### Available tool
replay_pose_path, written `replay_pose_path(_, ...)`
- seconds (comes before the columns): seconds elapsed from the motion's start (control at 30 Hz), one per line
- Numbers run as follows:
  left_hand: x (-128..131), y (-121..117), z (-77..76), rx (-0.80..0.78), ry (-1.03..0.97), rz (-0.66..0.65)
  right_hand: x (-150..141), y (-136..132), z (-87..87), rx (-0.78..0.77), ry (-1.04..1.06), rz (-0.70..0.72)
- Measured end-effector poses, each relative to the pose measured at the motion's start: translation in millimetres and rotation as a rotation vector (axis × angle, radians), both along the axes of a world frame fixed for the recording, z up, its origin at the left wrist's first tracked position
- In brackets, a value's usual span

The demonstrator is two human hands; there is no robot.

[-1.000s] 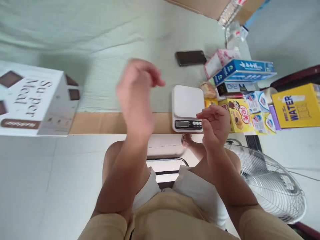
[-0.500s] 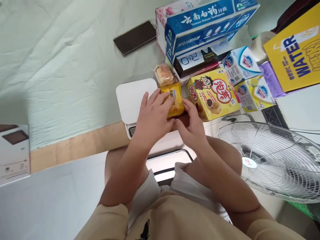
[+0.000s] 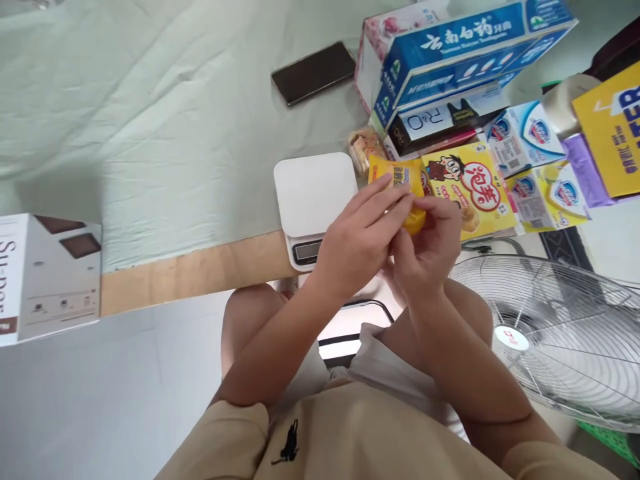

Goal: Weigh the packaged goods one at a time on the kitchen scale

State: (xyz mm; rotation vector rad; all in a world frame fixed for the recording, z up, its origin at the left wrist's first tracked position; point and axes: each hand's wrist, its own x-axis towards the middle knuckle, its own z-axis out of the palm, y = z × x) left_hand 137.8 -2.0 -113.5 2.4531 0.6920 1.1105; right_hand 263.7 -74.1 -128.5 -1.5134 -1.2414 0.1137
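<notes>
Both hands hold a yellow snack packet (image 3: 399, 172) over the table's front edge. My left hand (image 3: 361, 230) curls its fingers over the packet's near left side. On the right side, my right hand (image 3: 427, 243) pinches the packet's near end with thumb and fingers; the fingertips are partly hidden. To the left of my hands sits a white kitchen scale (image 3: 317, 193) with a bare platform and a dark display. A clear-wrapped pastry (image 3: 365, 148) lies just behind the packet. Behind my right hand stands a yellow snack box (image 3: 470, 183) with a cartoon figure.
A dark phone (image 3: 314, 72) lies behind the scale. Blue toothpaste boxes (image 3: 465, 47), a black box (image 3: 425, 127) and soap boxes (image 3: 525, 137) crowd the right. A wire-caged fan (image 3: 555, 340) stands at the lower right. A white carton (image 3: 57, 280) sits at the left edge.
The packet, which lay on the table under my hands, is now lifted and tilted between them. My right hand has closed on its near end. The view has shifted left.
</notes>
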Motion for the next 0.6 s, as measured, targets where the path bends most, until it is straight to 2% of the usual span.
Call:
replay_pose_path(0.1,-13,3,-6.4,0.017,-0.088,0.076,-8,18,8.6,0.12,-0.117,0.081)
replay_pose_path(0.13,-20,5,-7.5,0.008,-0.089,0.103,-12,24,10.9,0.111,-0.152,0.114)
replay_pose_path(0.23,-42,6,-4.5,-0.103,0.014,0.159,-23,35,14.6,-0.015,-0.221,0.172)
replay_pose_path(0.3,-59,5,2.6,-0.187,0.127,0.132,-27,35,14.4,-0.13,-0.235,0.192)
replay_pose_path(0.37,-76,4,10.7,-0.217,0.221,0.11,-25,31,13.1,-0.162,-0.253,0.165)
replay_pose_path(0.43,-93,4,16.7,-0.213,0.262,0.153,-18,26,11.7,-0.133,-0.277,0.088)
replay_pose_path(0.5,-108,7,18.4,-0.223,0.239,0.232,-10,21,10.4,-0.098,-0.287,0.028)
replay_pose_path(0.6,-121,11,15.5,-0.274,0.174,0.303,-1,16,7.6,-0.122,-0.288,0.009)
